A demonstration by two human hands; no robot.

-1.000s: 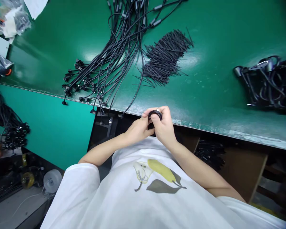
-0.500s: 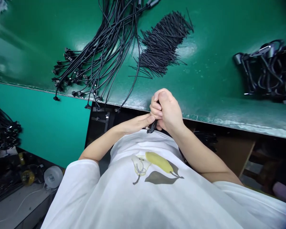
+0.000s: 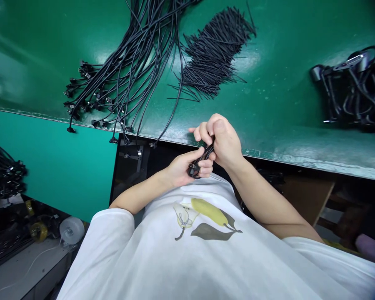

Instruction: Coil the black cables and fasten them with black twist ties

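Observation:
A coiled black cable (image 3: 193, 170) with a plug at its lower end is held between my two hands, in front of my shirt at the table's edge. My left hand (image 3: 183, 168) is closed around its lower part, thumb on top. Fingers of my right hand (image 3: 225, 139) curl about the upper end of the coil, the index side raised; part of the cable is hidden there. Beyond my hands lies a pile of short black ties (image 3: 217, 52). To its left many long black cables (image 3: 143, 62) spread out, their plugs near the table's edge.
The green table (image 3: 278, 104) runs across the view. At the right lies a heap of coiled cables (image 3: 359, 87). Another cable bundle (image 3: 3, 171) hangs at the far left, above a roll of clear tape (image 3: 71, 230). A wooden panel (image 3: 306, 204) stands under the table.
The cable was bent into a loop in my fingers; it is now a narrow folded bundle. My left hand has gone from lying flat against it to wrapping it. The view has tilted slightly.

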